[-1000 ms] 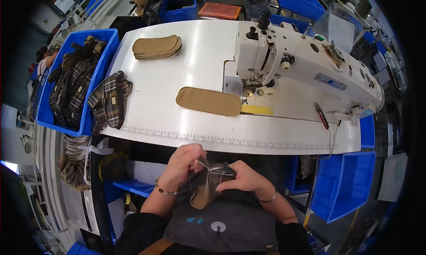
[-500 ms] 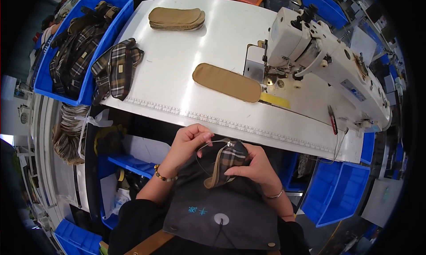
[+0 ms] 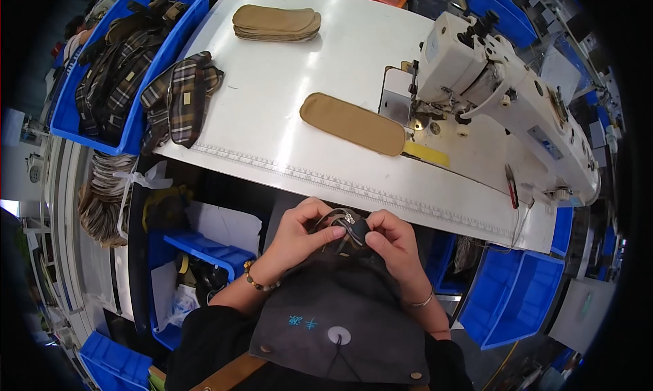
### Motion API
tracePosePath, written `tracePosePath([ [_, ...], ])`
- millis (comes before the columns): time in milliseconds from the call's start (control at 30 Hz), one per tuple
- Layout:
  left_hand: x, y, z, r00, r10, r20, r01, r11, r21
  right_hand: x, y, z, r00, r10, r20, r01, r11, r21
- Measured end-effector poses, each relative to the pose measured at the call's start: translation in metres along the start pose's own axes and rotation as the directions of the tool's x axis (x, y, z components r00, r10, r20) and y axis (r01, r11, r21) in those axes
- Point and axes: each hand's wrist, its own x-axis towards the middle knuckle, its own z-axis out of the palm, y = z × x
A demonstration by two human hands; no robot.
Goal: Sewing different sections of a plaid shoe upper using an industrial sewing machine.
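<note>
In front of my apron, just below the table's front edge, I hold a small plaid fabric pouch piece (image 3: 353,230) with dark trim and a bit of zipper showing. My left hand (image 3: 299,234) is closed on its left side, the thumb lying over the zipper end. Pinched on the right edge is my right hand (image 3: 394,245). The lower part of the piece is folded and partly hidden by my fingers. On the table beyond lies a single long tan fabric panel (image 3: 352,124) with rounded ends, its right end beside a yellow strip (image 3: 427,154).
A white sewing machine (image 3: 476,71) stands at the right, red-handled thread snips (image 3: 511,185) near it. Tan panels (image 3: 275,22) are stacked at the back. Plaid pouches (image 3: 187,105) lie beside a full blue bin (image 3: 129,143) at left. Another blue bin (image 3: 510,299) sits low right.
My left hand has moved right onto the piece, closing the gap between my hands. The piece has been turned and folded, so its tan edge no longer shows.
</note>
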Motion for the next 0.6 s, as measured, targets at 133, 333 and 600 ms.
tracePosePath([
  [133,-0.003,-0.002,0.005,0.995,0.007,-0.097,-0.024,0.985,-0.172,0.001,-0.009,0.000,0.998,-0.058,0.019,0.060,0.992,-0.108],
  [333,-0.005,-0.007,-0.003,0.946,-0.134,0.294,0.292,0.745,-0.599,0.000,0.008,-0.011,0.998,-0.024,0.059,0.017,0.993,0.115],
  [600,-0.007,-0.003,0.001,0.953,-0.116,0.278,0.236,0.861,-0.450,0.003,0.005,-0.006,0.993,0.109,0.050,-0.116,0.979,0.167],
])
